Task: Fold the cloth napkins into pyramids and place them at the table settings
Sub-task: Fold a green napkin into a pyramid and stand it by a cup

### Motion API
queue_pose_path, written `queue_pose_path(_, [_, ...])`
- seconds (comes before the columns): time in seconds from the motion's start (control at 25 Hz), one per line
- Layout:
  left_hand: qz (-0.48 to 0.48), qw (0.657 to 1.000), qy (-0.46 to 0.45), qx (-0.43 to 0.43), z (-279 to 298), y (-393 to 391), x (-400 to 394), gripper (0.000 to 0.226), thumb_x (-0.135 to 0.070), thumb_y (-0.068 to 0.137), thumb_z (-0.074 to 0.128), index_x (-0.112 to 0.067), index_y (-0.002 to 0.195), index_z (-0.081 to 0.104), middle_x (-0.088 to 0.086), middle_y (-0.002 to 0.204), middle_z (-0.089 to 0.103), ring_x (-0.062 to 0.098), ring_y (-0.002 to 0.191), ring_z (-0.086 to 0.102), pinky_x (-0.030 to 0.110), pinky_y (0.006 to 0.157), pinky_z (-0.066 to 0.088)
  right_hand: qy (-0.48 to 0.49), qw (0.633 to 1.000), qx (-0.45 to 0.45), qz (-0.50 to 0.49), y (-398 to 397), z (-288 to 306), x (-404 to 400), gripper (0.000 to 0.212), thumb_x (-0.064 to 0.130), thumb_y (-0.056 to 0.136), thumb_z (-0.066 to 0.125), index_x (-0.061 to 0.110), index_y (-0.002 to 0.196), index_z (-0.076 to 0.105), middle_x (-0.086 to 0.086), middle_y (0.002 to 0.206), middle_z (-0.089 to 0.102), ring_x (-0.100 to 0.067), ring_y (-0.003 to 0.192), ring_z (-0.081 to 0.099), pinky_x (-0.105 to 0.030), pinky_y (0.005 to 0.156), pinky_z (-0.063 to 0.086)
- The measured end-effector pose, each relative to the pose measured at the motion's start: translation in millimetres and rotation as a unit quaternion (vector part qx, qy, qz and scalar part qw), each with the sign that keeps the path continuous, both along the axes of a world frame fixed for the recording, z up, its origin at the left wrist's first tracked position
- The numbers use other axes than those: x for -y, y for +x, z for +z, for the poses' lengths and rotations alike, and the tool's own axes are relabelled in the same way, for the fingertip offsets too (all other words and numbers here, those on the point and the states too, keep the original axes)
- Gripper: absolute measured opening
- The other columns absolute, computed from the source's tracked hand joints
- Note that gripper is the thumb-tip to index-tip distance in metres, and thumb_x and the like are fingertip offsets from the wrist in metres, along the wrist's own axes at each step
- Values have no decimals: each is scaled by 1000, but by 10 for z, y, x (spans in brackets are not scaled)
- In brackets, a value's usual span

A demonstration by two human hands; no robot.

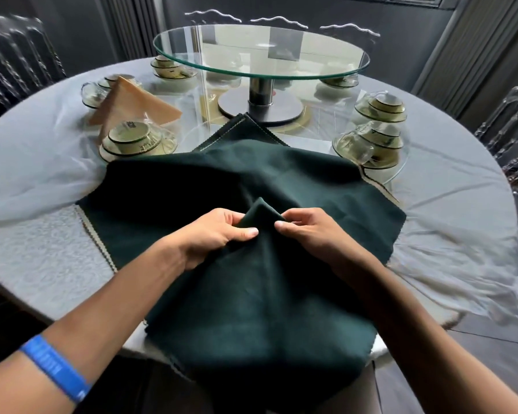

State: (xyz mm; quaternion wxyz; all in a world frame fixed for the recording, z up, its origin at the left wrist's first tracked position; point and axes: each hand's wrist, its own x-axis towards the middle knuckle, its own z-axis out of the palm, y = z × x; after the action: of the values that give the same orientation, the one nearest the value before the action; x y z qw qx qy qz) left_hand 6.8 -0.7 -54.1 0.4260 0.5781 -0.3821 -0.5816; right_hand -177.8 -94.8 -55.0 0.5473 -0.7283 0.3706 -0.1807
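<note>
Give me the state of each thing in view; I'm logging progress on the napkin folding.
Dark green napkin: spread open, unfolded, centre pinched into a raised peak.
Left hand: pinching the peak.
Right hand: pinching the peak.
Tan napkin: folded, standing as a pyramid.
Stacked cups and saucers: wrapped in clear film.
Glass turntable: bare.

Glass turntable — clear chairs
</note>
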Motion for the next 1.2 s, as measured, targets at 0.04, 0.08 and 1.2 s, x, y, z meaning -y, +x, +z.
queue_pose_path(0.04, [-4, 1000, -3, -3, 5, -4, 9, 16, -6, 93, 60, -4, 101, 73, 16, 93, 74, 18, 69, 71, 27, 64, 59, 8, 1000, 7, -6, 9, -5, -13, 13, 24, 90, 67, 13, 85, 73, -12, 82, 72, -17, 74, 62, -35, 73, 47])
queue_pose_path(0.08, [-7, 1000, -4, -7, 1, -5, 25, 16, -6, 94, 60, -4, 102, 73, 16, 93, 74, 18, 69, 71, 27, 64, 59, 25, 1000, 16, -10, -4, -10, -13, 13, 19, 92, 66, 11, 86, 73, -11, 82, 72, -19, 75, 62, -36, 73, 47])
queue_pose_path(1.2, [16, 973, -41, 226, -161, 304, -674, 22, -3, 81, 77, -23, 91, 77, 1, 82, 77, 5, 73, 68, 15, 70, 52, -42, 991, -121, 22, -884, -12, 6, 9, 6, 83, 75, 15, 84, 73, 4, 70, 68, -6, 64, 57, -21, 63, 45])
